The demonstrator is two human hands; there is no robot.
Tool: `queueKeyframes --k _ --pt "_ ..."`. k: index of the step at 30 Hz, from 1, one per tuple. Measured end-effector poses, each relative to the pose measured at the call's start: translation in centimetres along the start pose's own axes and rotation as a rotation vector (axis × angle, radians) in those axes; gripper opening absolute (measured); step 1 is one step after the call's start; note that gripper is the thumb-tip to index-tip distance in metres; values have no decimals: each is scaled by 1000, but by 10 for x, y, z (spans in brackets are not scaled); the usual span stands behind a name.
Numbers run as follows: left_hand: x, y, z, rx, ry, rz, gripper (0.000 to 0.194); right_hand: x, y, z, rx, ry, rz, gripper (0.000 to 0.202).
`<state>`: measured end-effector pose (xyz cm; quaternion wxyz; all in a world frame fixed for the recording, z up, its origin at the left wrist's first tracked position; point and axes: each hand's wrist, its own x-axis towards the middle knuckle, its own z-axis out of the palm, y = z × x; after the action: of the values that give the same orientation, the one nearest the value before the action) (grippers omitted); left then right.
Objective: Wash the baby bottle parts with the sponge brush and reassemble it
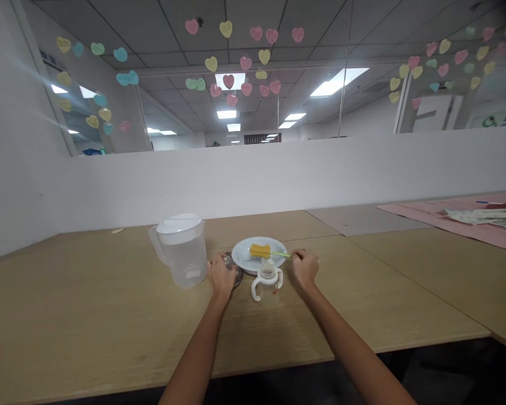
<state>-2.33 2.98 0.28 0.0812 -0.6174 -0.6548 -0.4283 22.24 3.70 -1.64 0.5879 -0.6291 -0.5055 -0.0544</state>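
My right hand (305, 266) is closed round the thin green handle of a bottle brush with a yellow sponge head (260, 251). That sponge is over a white plate (241, 260) with a raised rim. My left hand (222, 274) curls over a shiny, round, see-through piece (238, 277) beside the plate; its exact kind is partly hidden by my fingers. Between my hands, in front of the plate, a clear baby bottle (269, 286) with two white side handles stands upright with its mouth uncovered. A small whitish piece behind its neck is hard to make out.
A translucent pitcher (188, 256) with a white lid stands left of my left hand. On the far right, a pink cloth (413, 216) bears patterned fabric (484, 216). The wooden table (109, 304) meets a white wall (253, 180) at the back.
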Motion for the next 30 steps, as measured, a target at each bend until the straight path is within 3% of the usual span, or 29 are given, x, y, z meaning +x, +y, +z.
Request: queueKeyframes --k 4,9,21,30 --pt "0 -5 6 19 -21 -11 25 -4 -6 -3 -129 -6 -196 23" --pt "1 -8 7 55 -57 -8 22 -6 -12 -6 -200 30 -308 20" --pt "2 -9 7 113 -109 109 13 -4 -12 -10 -276 67 -362 21" --pt "2 -9 7 74 -58 141 13 0 -11 -16 -315 128 -363 19"
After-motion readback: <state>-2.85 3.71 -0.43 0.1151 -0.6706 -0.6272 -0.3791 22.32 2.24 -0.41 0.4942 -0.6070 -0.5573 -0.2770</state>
